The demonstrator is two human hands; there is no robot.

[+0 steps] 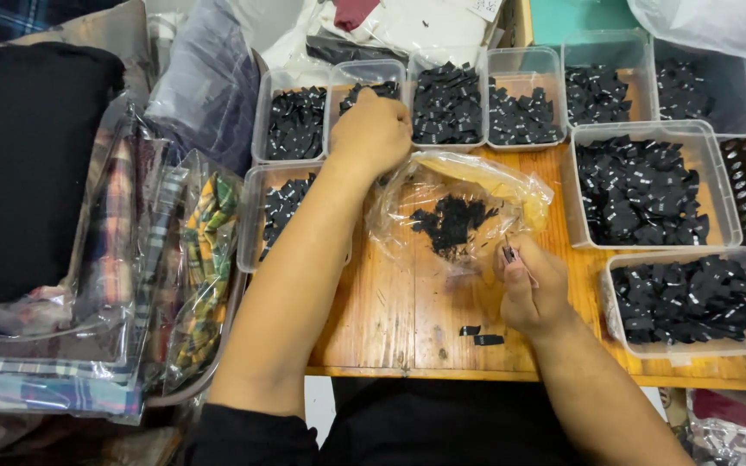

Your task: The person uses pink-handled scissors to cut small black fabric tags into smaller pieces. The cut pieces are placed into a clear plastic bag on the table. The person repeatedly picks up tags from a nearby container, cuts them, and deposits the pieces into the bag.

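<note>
Nine clear tubs ring the desk (407,336), and every one already holds a heap of small black tags, so the sorting looks well on. What is left, by my reckoning, is the dark clump in the bag (455,211) at mid-desk, far smaller than any tub's load, plus two loose tags (480,335) near the front edge.

Off the left edge sits a black cushion (28,164), then flat clear packets of checked cloth (123,259) standing on edge, one with green and yellow plaid.

Next, the left hand (371,134) is stretched to the back edge, knuckles up, fingers dipped into the second tub (364,86) of the back row. Whether it grips a tag or has let go I cannot tell; the fingertips are hidden.

Beside it, the crumpled clear bag lies open on the wood, a yellowish fold at its right end.

Then the right hand (533,293), just right of the bag and touching its edge, pinches a few tags (508,253) between thumb and fingers.

Along the right edge stand two bigger tubs (718,181), both well filled with black tags bearing small white marks. Beyond the back right corner lies a pale plastic sack (718,22).
</note>
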